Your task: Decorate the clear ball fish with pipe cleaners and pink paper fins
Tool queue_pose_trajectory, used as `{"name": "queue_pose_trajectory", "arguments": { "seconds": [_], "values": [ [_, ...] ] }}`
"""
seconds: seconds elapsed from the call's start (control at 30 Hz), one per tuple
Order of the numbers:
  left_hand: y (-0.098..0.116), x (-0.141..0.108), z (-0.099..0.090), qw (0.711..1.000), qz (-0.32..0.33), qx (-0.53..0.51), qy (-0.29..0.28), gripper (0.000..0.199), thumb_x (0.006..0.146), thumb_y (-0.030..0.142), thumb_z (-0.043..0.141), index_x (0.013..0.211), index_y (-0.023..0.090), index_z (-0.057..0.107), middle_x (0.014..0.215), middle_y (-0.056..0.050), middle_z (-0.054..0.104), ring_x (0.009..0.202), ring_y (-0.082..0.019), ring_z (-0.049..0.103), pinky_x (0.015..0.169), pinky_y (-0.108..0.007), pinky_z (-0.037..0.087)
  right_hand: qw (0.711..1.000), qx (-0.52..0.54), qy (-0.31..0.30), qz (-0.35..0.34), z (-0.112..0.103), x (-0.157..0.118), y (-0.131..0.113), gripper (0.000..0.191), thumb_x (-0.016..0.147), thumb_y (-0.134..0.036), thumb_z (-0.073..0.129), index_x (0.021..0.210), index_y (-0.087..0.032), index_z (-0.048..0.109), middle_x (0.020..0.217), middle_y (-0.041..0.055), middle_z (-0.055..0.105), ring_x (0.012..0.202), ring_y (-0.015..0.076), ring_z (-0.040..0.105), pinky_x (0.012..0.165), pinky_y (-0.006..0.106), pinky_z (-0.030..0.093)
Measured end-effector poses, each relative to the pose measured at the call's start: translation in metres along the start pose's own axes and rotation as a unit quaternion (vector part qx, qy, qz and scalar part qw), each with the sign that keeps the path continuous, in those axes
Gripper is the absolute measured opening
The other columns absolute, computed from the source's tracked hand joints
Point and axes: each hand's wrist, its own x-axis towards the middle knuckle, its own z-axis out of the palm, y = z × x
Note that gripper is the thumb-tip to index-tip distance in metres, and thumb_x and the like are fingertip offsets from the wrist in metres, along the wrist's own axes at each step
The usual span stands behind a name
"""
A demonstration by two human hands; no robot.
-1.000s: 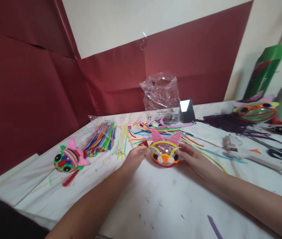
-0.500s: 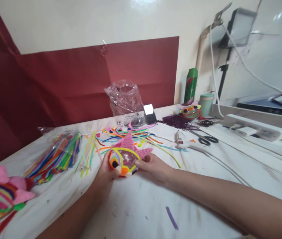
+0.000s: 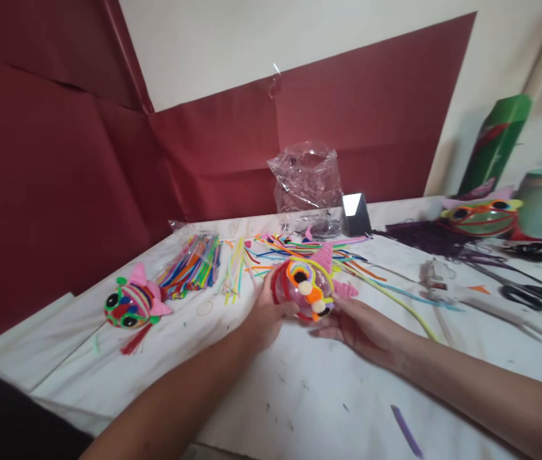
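A clear round ornament (image 3: 306, 291) with a face of colourful pipe cleaners, two pink pointed ears and a red side is held above the white table. My left hand (image 3: 273, 313) grips its left and lower side, the thumb across the front. At its right side my right hand (image 3: 347, 319) supports it below the lower pink ear, fingers curved beneath. A similar finished-looking face ornament (image 3: 129, 303) with a red tassel lies on the table at the left.
Bundled pipe cleaners (image 3: 194, 265) lie at centre left, with loose ones (image 3: 409, 306) behind my hands. Scissors (image 3: 529, 291), a glue gun (image 3: 438, 281), another face ornament (image 3: 484, 220) and a green can (image 3: 495, 144) are at right. A purple strip (image 3: 405, 431) lies in front.
The view has swung left, so things appear further right. The held ornament has turned, showing its red side and more of its face. My right hand has shifted lower on it.
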Motion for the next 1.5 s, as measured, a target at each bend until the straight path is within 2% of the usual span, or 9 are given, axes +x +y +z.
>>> {"name": "queue_pose_trajectory", "arguments": {
  "seconds": [0.3, 0.43, 0.57, 0.73, 0.83, 0.93, 1.3, 1.4, 1.5],
  "values": [
    [0.002, -0.007, 0.012, 0.997, 0.032, -0.012, 0.062, 0.096, 0.048, 0.017, 0.088, 0.131, 0.025, 0.040, 0.131, -0.009, 0.057, 0.124, -0.028, 0.051, 0.101, -0.039, 0.043, 0.999, -0.027, -0.016, 0.012, 0.003, -0.001, 0.004, 0.043, 0.081, -0.050, 0.070, 0.100, -0.011, 0.072, 0.101, 0.0165, 0.076, 0.094, 0.0234, 0.072, 0.085, 0.033, 0.056],
    [0.010, -0.002, 0.005, 0.998, 0.000, -0.017, 0.064, 0.075, 0.059, 0.024, 0.079, 0.127, 0.025, 0.047, 0.125, -0.009, 0.062, 0.118, -0.029, 0.057, 0.097, -0.043, 0.047, 0.978, -0.191, -0.036, 0.082, 0.007, -0.006, -0.012, 0.049, 0.081, -0.059, 0.065, 0.092, -0.012, 0.072, 0.088, 0.0151, 0.077, 0.074, 0.0178, 0.073, 0.066, 0.026, 0.058],
    [0.019, 0.007, -0.008, 0.990, 0.011, 0.068, 0.121, 0.065, 0.064, 0.026, 0.075, 0.125, 0.024, 0.051, 0.123, -0.009, 0.063, 0.114, -0.030, 0.060, 0.093, -0.042, 0.050, 0.913, -0.408, 0.008, 0.002, -0.009, -0.018, -0.080, 0.052, 0.076, -0.063, 0.066, 0.092, -0.014, 0.070, 0.082, 0.0116, 0.074, 0.065, 0.0175, 0.068, 0.054, 0.027, 0.054],
    [0.010, 0.017, -0.017, 0.963, 0.009, 0.180, 0.202, 0.087, 0.053, 0.025, 0.087, 0.129, 0.028, 0.045, 0.126, -0.009, 0.060, 0.111, -0.029, 0.061, 0.078, -0.033, 0.056, 0.742, -0.551, 0.325, -0.199, -0.077, -0.061, -0.176, 0.043, 0.089, -0.055, 0.047, 0.102, -0.017, 0.063, 0.099, 0.0113, 0.071, 0.083, 0.0197, 0.067, 0.071, 0.032, 0.054],
    [0.004, 0.018, -0.015, 0.949, 0.018, 0.240, 0.205, 0.095, 0.047, 0.026, 0.089, 0.131, 0.032, 0.044, 0.128, -0.007, 0.059, 0.112, -0.031, 0.061, 0.070, -0.030, 0.057, 0.631, -0.642, 0.409, -0.147, -0.123, -0.089, -0.180, 0.030, 0.088, -0.042, 0.052, 0.083, -0.016, 0.066, 0.080, 0.0095, 0.071, 0.075, 0.0225, 0.066, 0.068, 0.034, 0.050],
    [0.004, 0.015, -0.010, 0.960, -0.003, 0.207, 0.189, 0.094, 0.047, 0.031, 0.088, 0.131, 0.031, 0.045, 0.129, -0.008, 0.060, 0.114, -0.033, 0.059, 0.066, -0.030, 0.058, 0.580, -0.723, 0.370, -0.064, -0.152, -0.100, -0.150, 0.016, 0.082, -0.032, 0.064, 0.075, -0.018, 0.067, 0.079, 0.0063, 0.071, 0.077, 0.0215, 0.065, 0.071, 0.033, 0.049],
    [0.016, 0.002, -0.002, 0.992, 0.017, 0.059, 0.107, 0.080, 0.054, 0.029, 0.082, 0.126, 0.024, 0.049, 0.120, -0.010, 0.066, 0.114, -0.032, 0.060, 0.095, -0.045, 0.050, 0.555, -0.789, 0.246, -0.094, -0.202, -0.086, -0.102, 0.010, 0.076, -0.020, 0.065, 0.081, -0.021, 0.073, 0.094, 0.0239, 0.071, 0.091, 0.0326, 0.066, 0.087, 0.047, 0.045],
    [0.014, 0.002, -0.003, 0.995, -0.003, 0.037, 0.091, 0.077, 0.059, 0.027, 0.079, 0.129, 0.024, 0.048, 0.120, -0.010, 0.065, 0.113, -0.030, 0.061, 0.097, -0.044, 0.049, 0.592, -0.725, 0.326, -0.133, -0.242, -0.091, -0.118, 0.026, 0.065, -0.035, 0.082, 0.086, -0.020, 0.076, 0.099, 0.0266, 0.073, 0.077, 0.0303, 0.069, 0.072, 0.045, 0.047],
    [0.011, 0.004, -0.005, 0.994, -0.008, 0.021, 0.103, 0.074, 0.063, 0.025, 0.076, 0.130, 0.025, 0.047, 0.121, -0.010, 0.065, 0.112, -0.028, 0.061, 0.095, -0.044, 0.049, 0.544, -0.695, 0.448, -0.145, -0.270, -0.102, -0.142, 0.034, 0.069, -0.046, 0.079, 0.078, -0.013, 0.078, 0.093, 0.0338, 0.072, 0.070, 0.0285, 0.069, 0.064, 0.045, 0.042]
  ]
}}
